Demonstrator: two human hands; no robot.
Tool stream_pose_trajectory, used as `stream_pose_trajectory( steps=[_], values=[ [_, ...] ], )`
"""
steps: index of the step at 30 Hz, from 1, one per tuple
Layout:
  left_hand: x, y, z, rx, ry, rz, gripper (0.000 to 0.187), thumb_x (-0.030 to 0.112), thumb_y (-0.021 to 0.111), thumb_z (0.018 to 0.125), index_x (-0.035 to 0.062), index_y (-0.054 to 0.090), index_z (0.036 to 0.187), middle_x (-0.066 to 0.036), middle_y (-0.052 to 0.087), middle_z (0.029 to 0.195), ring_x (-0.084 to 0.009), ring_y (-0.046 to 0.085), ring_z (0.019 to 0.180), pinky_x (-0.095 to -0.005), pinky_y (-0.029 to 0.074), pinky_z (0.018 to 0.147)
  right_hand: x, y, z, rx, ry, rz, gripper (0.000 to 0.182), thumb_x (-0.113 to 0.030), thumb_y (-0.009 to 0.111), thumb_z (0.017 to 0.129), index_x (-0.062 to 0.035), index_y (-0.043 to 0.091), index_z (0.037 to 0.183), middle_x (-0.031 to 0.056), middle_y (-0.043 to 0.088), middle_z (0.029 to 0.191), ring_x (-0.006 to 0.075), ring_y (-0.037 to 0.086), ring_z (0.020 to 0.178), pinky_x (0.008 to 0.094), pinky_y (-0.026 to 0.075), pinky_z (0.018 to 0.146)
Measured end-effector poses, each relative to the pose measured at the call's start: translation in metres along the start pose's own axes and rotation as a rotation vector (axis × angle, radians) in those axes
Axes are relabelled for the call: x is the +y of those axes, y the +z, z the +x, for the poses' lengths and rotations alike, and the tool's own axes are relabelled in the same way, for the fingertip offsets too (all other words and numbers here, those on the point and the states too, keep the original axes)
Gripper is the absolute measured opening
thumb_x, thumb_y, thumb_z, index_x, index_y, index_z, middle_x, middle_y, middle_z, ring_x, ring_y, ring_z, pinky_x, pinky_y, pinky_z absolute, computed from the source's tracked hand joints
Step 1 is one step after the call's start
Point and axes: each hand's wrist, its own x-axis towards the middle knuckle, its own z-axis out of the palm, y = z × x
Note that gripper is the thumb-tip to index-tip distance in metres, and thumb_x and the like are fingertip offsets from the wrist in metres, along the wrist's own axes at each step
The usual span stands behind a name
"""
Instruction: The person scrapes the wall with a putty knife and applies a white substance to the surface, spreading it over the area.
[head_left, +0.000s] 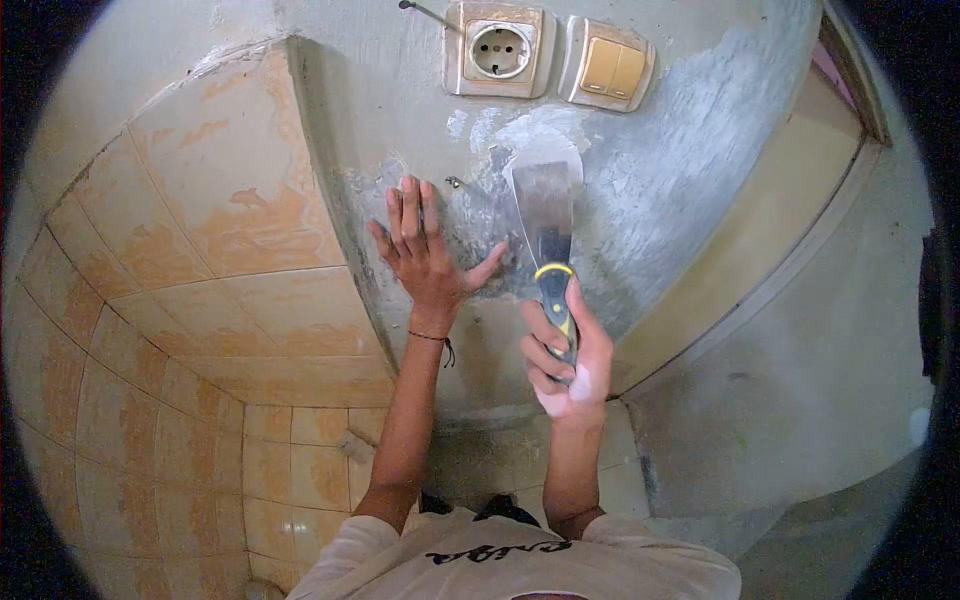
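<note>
A putty knife [545, 215] with a dark and yellow handle is in my right hand [572, 360], fingers wrapped round the handle. Its wide metal blade points up and lies over a patch of white filler [540, 140] on the grey wall [680, 170]. To the left, my left hand [428, 250] rests against the wall with its fingers spread, holding nothing. A small screw or hole [453, 182] shows in the wall just right of those fingertips.
Above the filler are a power socket [499, 52] and a double light switch [610, 70]. A nail [408, 6] sticks out nearby. Orange-patterned tiles [230, 190] cover the left wall, with a raised edge. At right stands a door frame [760, 270].
</note>
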Motion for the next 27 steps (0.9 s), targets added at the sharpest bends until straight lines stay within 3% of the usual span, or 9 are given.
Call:
stream_pose_trajectory(
  steps=[4,6,12,15,16,23,27],
  values=[
    [0.001,0.001,0.000,0.010,-0.004,-0.004,0.113,0.074,0.069,0.073,0.0021,0.035,0.153,-0.016,0.036,0.158,-0.0335,0.029,0.149,-0.0556,0.005,0.123,0.000,0.004,0.011,-0.020,0.013,-0.018,0.024,-0.039,0.042,0.109,-0.0179,0.053,0.109,-0.0041,0.036,0.067,0.0018,0.025,0.040,0.0176,0.015,0.030],
    [0.002,-0.001,-0.001,-0.002,-0.007,-0.011,0.113,0.074,0.069,0.073,0.0018,0.035,0.153,-0.016,0.036,0.158,-0.0335,0.029,0.149,-0.0555,0.005,0.123,0.000,0.002,0.026,-0.003,-0.011,-0.006,0.030,-0.040,0.044,0.107,-0.0229,0.051,0.132,-0.0046,0.035,0.064,0.0021,0.026,0.039,0.0173,0.017,0.029],
    [0.001,-0.002,0.000,-0.008,-0.012,-0.010,0.111,0.073,0.068,0.075,0.0014,0.036,0.153,-0.017,0.037,0.157,-0.0338,0.029,0.149,-0.0557,0.005,0.123,-0.004,-0.004,-0.003,0.037,0.028,0.026,0.029,-0.038,0.045,0.107,-0.0205,0.052,0.129,-0.0047,0.036,0.064,0.0032,0.027,0.039,0.0186,0.018,0.030],
    [0.002,-0.003,0.000,-0.014,-0.019,-0.019,0.110,0.072,0.069,0.075,0.0013,0.036,0.153,-0.017,0.037,0.157,-0.0339,0.029,0.149,-0.0558,0.006,0.123,0.001,0.001,0.019,0.077,0.036,-0.031,0.030,-0.039,0.045,0.107,-0.0198,0.052,0.129,-0.0047,0.036,0.064,0.0030,0.027,0.039,0.0185,0.019,0.030],
    [0.004,-0.004,-0.001,-0.015,-0.025,-0.018,0.111,0.072,0.069,0.074,0.0013,0.036,0.153,-0.017,0.037,0.157,-0.0340,0.029,0.149,-0.0559,0.006,0.123,0.000,-0.001,0.026,-0.011,0.029,-0.059,0.032,-0.039,0.044,0.107,-0.0201,0.051,0.132,-0.0048,0.036,0.064,0.0029,0.027,0.039,0.0176,0.019,0.030],
    [0.001,-0.002,-0.001,0.007,-0.007,0.000,0.112,0.075,0.067,0.074,0.0023,0.036,0.153,-0.017,0.036,0.158,-0.0341,0.027,0.150,-0.0563,0.007,0.123,0.004,-0.003,-0.005,-0.037,0.029,0.052,0.034,-0.039,0.043,0.108,-0.0212,0.049,0.136,-0.0035,0.035,0.064,0.0030,0.025,0.038,0.0180,0.018,0.028],
    [0.001,-0.001,-0.004,-0.024,-0.018,0.000,0.112,0.076,0.066,0.073,0.0029,0.036,0.154,-0.017,0.036,0.158,-0.0338,0.028,0.150,-0.0565,0.007,0.123,0.009,0.011,0.029,-0.003,0.017,0.000,0.029,-0.039,0.045,0.107,-0.0174,0.053,0.124,-0.0038,0.036,0.063,0.0030,0.024,0.037,0.0184,0.018,0.029]
  ],
)
